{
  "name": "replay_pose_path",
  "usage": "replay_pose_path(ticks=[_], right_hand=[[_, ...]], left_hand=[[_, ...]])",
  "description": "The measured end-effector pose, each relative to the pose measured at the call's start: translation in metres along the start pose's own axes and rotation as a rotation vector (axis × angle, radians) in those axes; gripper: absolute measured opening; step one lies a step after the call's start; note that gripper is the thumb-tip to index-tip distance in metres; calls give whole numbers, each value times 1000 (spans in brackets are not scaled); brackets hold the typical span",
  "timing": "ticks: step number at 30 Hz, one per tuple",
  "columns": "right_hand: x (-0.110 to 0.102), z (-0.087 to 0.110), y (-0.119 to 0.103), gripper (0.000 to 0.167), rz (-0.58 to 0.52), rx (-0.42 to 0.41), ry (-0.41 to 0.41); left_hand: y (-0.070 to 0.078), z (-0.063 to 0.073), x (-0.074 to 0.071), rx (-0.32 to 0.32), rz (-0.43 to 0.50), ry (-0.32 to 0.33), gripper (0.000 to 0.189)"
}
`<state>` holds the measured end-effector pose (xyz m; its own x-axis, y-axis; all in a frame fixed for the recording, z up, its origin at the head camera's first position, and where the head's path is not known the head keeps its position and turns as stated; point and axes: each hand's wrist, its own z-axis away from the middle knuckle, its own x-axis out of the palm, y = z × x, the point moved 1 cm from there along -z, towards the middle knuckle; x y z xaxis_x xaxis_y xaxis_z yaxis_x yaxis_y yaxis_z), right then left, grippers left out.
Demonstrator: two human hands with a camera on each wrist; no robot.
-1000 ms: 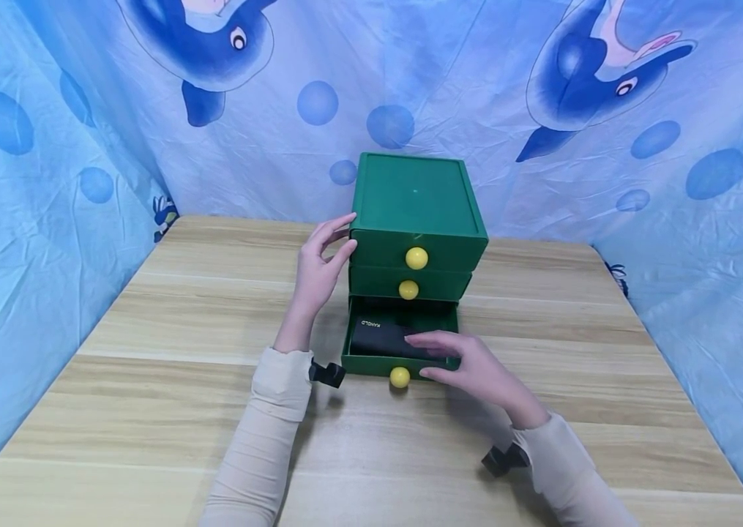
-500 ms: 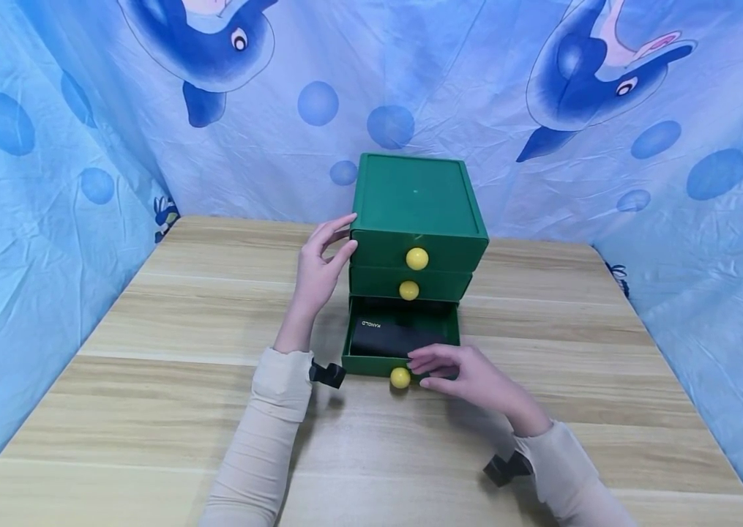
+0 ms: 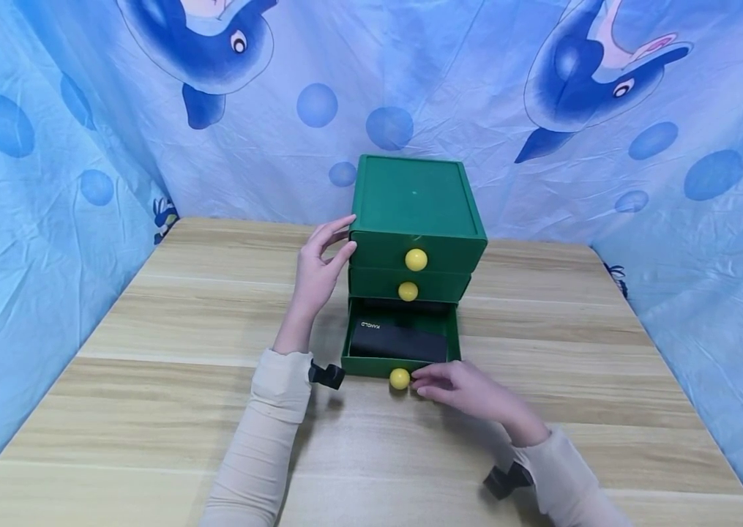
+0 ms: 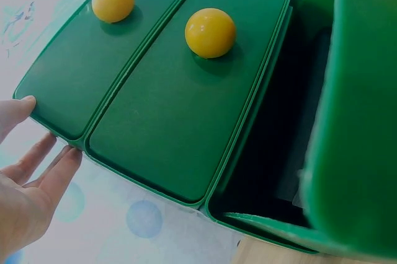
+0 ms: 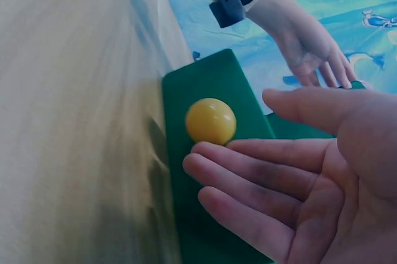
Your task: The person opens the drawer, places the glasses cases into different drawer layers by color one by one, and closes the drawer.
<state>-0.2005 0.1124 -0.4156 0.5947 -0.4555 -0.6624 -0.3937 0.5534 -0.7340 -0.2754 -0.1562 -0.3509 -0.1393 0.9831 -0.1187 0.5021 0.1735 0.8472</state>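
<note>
A green three-drawer cabinet (image 3: 417, 194) with round yellow knobs stands on the table. Its bottom drawer (image 3: 371, 364) is pulled out, and a black case (image 3: 397, 342) with gold lettering lies inside. My left hand (image 3: 320, 274) touches the cabinet's upper left side; in the left wrist view its fingertips (image 4: 28, 104) rest on that edge. Beside the bottom drawer's yellow knob (image 3: 400, 378) is my right hand (image 3: 466, 389). In the right wrist view its fingers (image 5: 248, 180) are extended near the knob, not curled round it.
The wooden table (image 3: 160, 395) spreads around the cabinet. Behind and at both sides hangs a blue curtain (image 3: 318, 44) with dolphin prints. The middle drawer's knob (image 4: 211, 33) projects above the pulled-out drawer.
My right hand has come down and back from over the black case to the drawer front beside the knob. The left hand stays at the cabinet side, and the drawer has not visibly moved.
</note>
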Motion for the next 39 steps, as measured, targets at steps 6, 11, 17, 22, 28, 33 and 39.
replay_pose_path(ticks=[6, 11, 17, 22, 28, 33, 39], right_hand=[[9, -4, 3, 41, -181, 64, -11], [16, -8, 8, 43, -402, 128, -55], [27, -10, 18, 46, -626, 161, -82], [35, -11, 24, 49, -829, 184, -87], [44, -14, 24, 51, -1104, 237, -88], [49, -16, 21, 49, -1308, 285, -78], [53, -19, 18, 51, -1460, 329, -41]], left_hand=[[0, 0, 0, 4, 6, -2, 38], [0, 0, 0, 1, 7, -3, 38], [1, 0, 0, -2, 8, -1, 38], [1, 0, 1, -18, 13, -3, 39], [0, 0, 0, -15, 5, -3, 39], [0, 1, -1, -1, -9, -3, 38], [-1, 0, -1, 1, -13, -3, 38]])
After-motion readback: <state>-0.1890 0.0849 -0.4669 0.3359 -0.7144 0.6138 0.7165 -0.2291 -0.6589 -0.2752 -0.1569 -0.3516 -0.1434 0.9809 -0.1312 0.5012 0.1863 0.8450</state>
